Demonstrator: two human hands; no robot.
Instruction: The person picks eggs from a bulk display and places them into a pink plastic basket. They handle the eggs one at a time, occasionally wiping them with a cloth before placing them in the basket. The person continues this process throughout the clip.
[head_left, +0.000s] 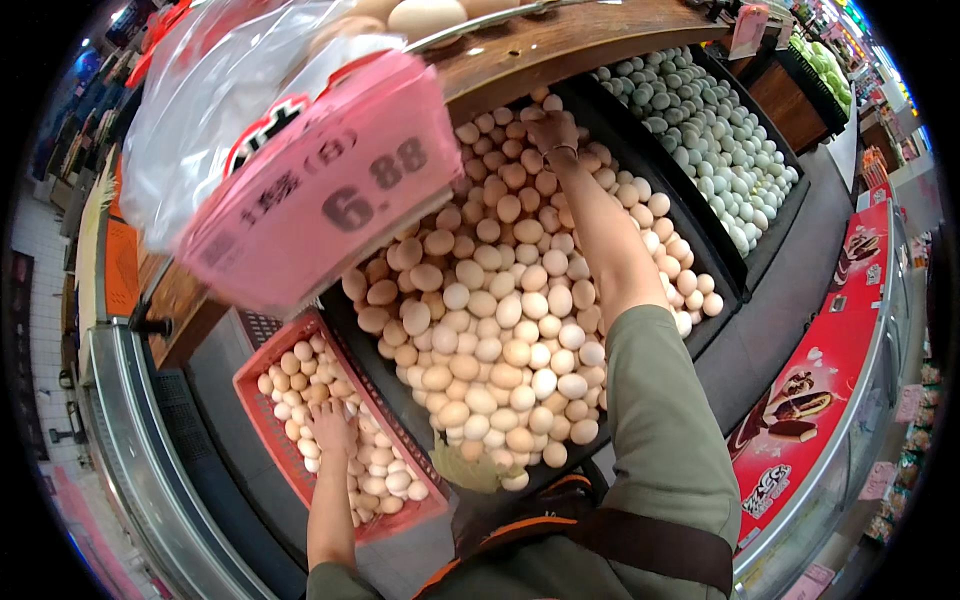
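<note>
My left hand (331, 429) is down among the brown and white eggs (390, 480) in a red plastic crate (319, 506). Its fingertips rest on the eggs, and a pale egg shows beside the thumb. My right arm stretches over a large heap of brown eggs (510, 307) in a black display bin (720, 319). At the heap's far end, my right hand (553, 133), with a band at the wrist, touches eggs near the wooden ledge. Its fingers are partly hidden, so a grip on an egg cannot be made out.
A pink price card (330, 187) and a clear plastic bag (202, 112) hang in front of the wooden shelf (585, 41). Pale green eggs (697, 127) fill the neighbouring bin. A red freezer (817, 375) stands at right, a glass-sided case (150, 450) at left.
</note>
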